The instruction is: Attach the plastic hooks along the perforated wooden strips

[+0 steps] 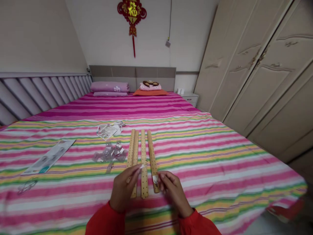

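My left hand (pixel 124 186) is closed in a pinch on a small whitish piece (pixel 142 166), held over the perforated wooden strips. My right hand (pixel 173 189) also pinches, its fingertips on a small white piece with a ring-like curve (pixel 156 179) above the rightmost strip (pixel 152 150). What exactly either piece is stays too small to tell. Several long, narrow wooden strips lie side by side between and ahead of my hands; rows of small holes show on the middle strip (pixel 143 147). Left of them lies a heap of small clear plastic bags (pixel 112 152), their contents unclear.
Crumpled clear packaging (pixel 110 130) lies beyond the bags. To the left are a flat card with rings on it (pixel 51 156) and some loose metal rings (pixel 28 186). Everything rests on a striped bed sheet (pixel 220 156). Wardrobes (pixel 264 65) stand at the right, a railing (pixel 44 94) at the left.
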{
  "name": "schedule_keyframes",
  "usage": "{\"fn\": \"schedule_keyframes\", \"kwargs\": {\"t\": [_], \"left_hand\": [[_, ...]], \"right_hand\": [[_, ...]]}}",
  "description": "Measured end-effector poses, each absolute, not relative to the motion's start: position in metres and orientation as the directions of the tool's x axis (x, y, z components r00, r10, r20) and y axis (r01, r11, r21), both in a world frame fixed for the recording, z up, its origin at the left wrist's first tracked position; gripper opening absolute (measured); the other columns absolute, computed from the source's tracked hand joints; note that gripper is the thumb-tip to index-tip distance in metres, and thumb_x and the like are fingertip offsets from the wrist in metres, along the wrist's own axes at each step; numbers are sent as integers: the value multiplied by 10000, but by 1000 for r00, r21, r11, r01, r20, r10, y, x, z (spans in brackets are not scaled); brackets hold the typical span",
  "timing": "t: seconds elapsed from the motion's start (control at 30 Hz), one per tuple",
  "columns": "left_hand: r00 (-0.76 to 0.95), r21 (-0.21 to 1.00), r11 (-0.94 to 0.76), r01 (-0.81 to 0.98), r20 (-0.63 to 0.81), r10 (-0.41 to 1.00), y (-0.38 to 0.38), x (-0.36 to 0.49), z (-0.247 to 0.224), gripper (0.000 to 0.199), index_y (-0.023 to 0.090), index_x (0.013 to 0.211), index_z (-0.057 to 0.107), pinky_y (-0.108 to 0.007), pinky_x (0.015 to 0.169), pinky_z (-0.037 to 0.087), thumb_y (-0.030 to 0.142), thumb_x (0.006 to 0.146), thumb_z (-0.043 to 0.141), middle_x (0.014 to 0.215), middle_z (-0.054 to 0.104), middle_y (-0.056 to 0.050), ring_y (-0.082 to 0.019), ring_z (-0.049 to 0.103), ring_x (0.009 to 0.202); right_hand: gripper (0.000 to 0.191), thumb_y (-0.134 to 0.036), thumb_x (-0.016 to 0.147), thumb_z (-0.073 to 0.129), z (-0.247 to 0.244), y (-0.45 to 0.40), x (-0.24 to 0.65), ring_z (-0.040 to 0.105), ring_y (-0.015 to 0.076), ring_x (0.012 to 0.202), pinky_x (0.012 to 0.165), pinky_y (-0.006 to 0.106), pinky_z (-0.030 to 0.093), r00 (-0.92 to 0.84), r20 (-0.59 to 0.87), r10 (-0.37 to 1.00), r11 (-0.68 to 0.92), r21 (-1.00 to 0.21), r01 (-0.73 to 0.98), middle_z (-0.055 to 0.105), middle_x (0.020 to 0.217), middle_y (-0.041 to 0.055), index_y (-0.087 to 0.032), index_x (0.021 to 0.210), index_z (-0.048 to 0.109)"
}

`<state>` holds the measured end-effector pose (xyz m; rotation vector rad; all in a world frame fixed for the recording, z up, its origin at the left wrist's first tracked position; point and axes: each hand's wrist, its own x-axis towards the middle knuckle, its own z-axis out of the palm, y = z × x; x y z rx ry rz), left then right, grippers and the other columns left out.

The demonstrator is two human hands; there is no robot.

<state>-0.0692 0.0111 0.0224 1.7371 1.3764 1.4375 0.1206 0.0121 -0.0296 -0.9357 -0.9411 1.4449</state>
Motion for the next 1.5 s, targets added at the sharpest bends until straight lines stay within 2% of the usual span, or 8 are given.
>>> {"fn": "schedule_keyframes", "kwargs": {"t": [0.13, 0.23, 0.43, 0.53, 0.7, 0.83, 1.0, 1.5], "left_hand": [[202, 658, -612, 438, 591, 781, 0, -50, 15, 215, 242, 978, 710, -226, 791, 549, 204, 820, 568, 949, 743, -32, -149, 690, 876], [269, 689, -613, 387, 552, 790, -1, -43, 9, 217, 244, 977, 710, -220, 802, 542, 197, 818, 570, 963, 738, -38, -150, 684, 899], [223, 986, -146, 83, 125, 967, 7, -36, 13, 299, 188, 1003, 696, -291, 787, 547, 350, 757, 646, 973, 726, -81, -197, 677, 897], [242, 991, 86, -103, -59, 968, 13, -28, 17, 514, 159, 1106, 644, -332, 820, 531, 361, 646, 750, 984, 719, -99, -228, 661, 943], [93, 974, 125, -187, -109, 990, 28, -19, 16, 542, 138, 1061, 640, -310, 814, 513, 359, 589, 789, 973, 709, -99, -198, 652, 906], [1, 982, 111, -150, -112, 994, 42, -18, 17, 470, 127, 908, 654, -280, 750, 512, 350, 528, 818, 853, 710, -71, -174, 653, 815], [116, 993, 109, -32, -105, 988, 59, -21, 21, 363, 127, 746, 662, -275, 682, 508, 358, 511, 813, 696, 700, -38, -152, 643, 672], [39, 948, -39, 317, 28, 999, 92, -18, -21, 189, 138, 729, 723, -321, 714, 518, 289, 626, 670, 768, 719, -71, -194, 663, 729]], "right_hand": [[392, -493, 773, 647, -8, 8, 120, 523, 90, 436, 395, 198, 343, -137, -55, 989, -120, -843, -525, 624, 641, 7, -158, 972, 683], [375, -440, 749, 697, -2, 5, 122, 516, 84, 422, 408, 186, 354, -177, -64, 982, -156, -804, -573, 605, 545, -13, -152, 989, 680], [216, -295, 654, 798, -3, 4, 127, 506, 72, 420, 432, 181, 373, -153, -82, 985, -157, -799, -581, 611, 503, -22, -153, 748, 666], [217, -292, 643, 803, -2, 7, 124, 515, 77, 434, 450, 187, 393, -57, -80, 995, -99, -806, -584, 619, 503, -21, -154, 709, 648], [260, -319, 619, 814, -1, 13, 118, 540, 99, 435, 457, 211, 423, 7, -64, 998, -51, -860, -509, 631, 497, -17, -158, 698, 626], [245, -355, 667, 777, -2, 22, 120, 566, 100, 470, 500, 224, 459, 12, -38, 999, -28, -884, -467, 652, 550, -5, -152, 715, 650], [273, -342, 592, 815, -5, 39, 125, 574, 114, 471, 466, 226, 452, 6, -48, 999, -41, -893, -449, 666, 568, -3, -160, 751, 688], [214, -266, 509, 787, -46, 74, 115, 555, 112, 406, 414, 220, 445, 7, -186, 982, -169, -907, -387, 649, 483, 5, -139, 624, 660]]}}
